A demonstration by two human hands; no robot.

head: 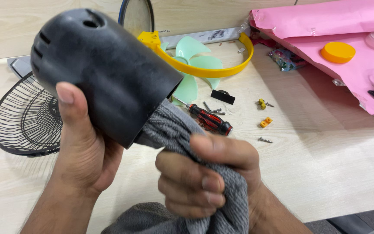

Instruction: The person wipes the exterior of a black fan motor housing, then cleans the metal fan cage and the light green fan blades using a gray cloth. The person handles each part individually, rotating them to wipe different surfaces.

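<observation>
My left hand point(83, 147) grips a black plastic motor housing point(100, 69), held up with its domed, vented end toward the upper left. A grey cloth point(174, 130) is pushed into the housing's open lower end. My right hand point(204, 175) is closed around that cloth just below the opening. The cloth's loose end hangs down to the frame's bottom edge.
On the light wooden table lie a black wire fan grille point(22, 117), a mint-green fan blade point(195, 65), a yellow ring point(221, 65), a red-and-black screwdriver point(211, 121), several screws point(215, 110), small yellow clips point(265, 122), and a pink sheet point(338, 30) with an orange lid point(337, 52).
</observation>
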